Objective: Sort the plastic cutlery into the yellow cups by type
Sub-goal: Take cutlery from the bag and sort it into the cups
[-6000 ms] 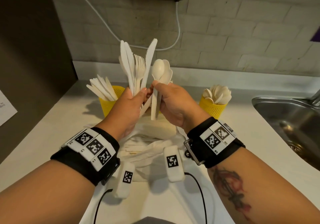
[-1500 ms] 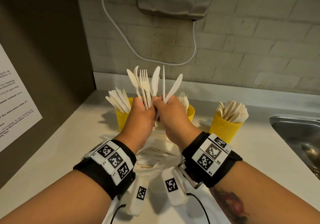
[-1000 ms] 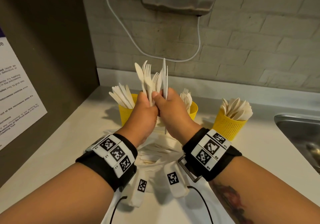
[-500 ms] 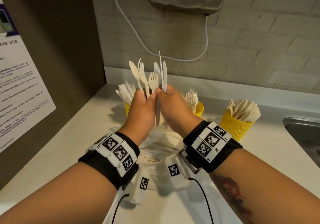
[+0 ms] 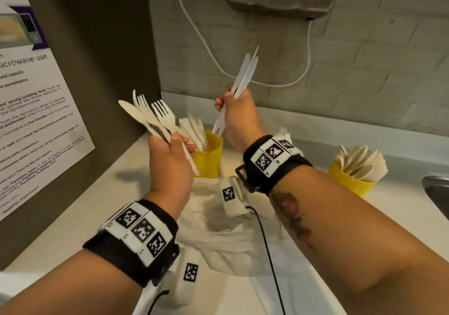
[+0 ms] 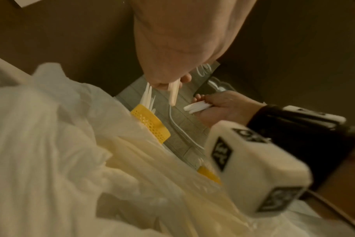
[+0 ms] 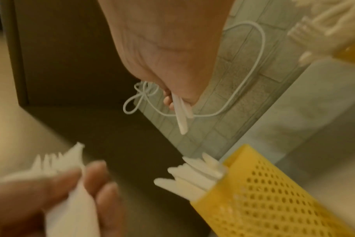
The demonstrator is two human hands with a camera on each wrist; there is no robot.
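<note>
From the head view, the left hand (image 5: 170, 154) grips a mixed fan of forks and knives (image 5: 151, 117), tilted up and away so the other hand can pick from it. The right hand (image 5: 237, 117) pinches 2 knives (image 5: 244, 75), blades up, handles pointing down at the knife cup (image 5: 210, 155) just below; I judge they go in there next. A fork cup (image 5: 283, 132) peeks from behind the right wrist, and the spoon cup (image 5: 352, 181) stands well apart by the sink (image 5: 437, 190). A plastic bag (image 5: 218, 227) lies crumpled on the counter (image 5: 315, 288) between the arms.

The left wrist view shows what the head view hides: the handle ends poking out under the left fist, fingers closed around them. The bag (image 6: 61, 160) fills the foreground, and the right hand (image 6: 223, 109) appears beyond with its knives sideways.

The right wrist view is blurred, yet it shows the knife cup (image 7: 274, 192) close, its mesh wall plain and knives already standing inside, and the 2 handles (image 7: 180, 115) jutting from the closed right fist. The left hand (image 7: 51, 192) sits low with fork tines showing.
</note>
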